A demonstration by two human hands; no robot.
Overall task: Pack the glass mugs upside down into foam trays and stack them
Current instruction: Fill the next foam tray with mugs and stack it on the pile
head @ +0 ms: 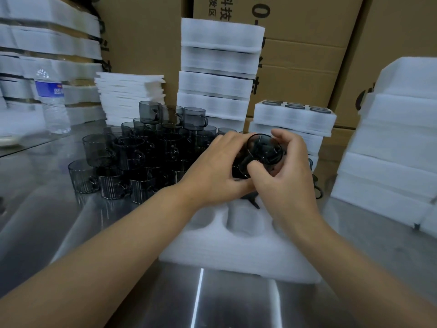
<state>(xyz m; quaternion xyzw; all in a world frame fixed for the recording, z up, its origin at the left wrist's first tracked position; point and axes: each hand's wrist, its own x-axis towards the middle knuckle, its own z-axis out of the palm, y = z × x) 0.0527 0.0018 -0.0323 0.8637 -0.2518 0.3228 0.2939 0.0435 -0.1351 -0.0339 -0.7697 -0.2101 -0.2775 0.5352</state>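
A white foam tray (pixel 238 252) with round pockets lies on the steel table in front of me. Both hands meet above its far edge around smoky grey glass mugs. My right hand (pixel 286 171) grips one mug (pixel 264 149) with its base turned up towards me. My left hand (pixel 220 169) holds another dark mug (pixel 240 170) just below and left of it, mostly hidden by the fingers. A pile of the same grey mugs (pixel 142 152), stacked two or three high, stands on the table to the left.
Filled foam trays (pixel 293 119) are stacked behind my hands, taller foam stacks (pixel 217 67) behind them and at the right (pixel 397 143). Flat foam sheets (pixel 130 98) and a water bottle (pixel 53 102) stand at the left. Cardboard boxes (pixel 307 55) close off the back.
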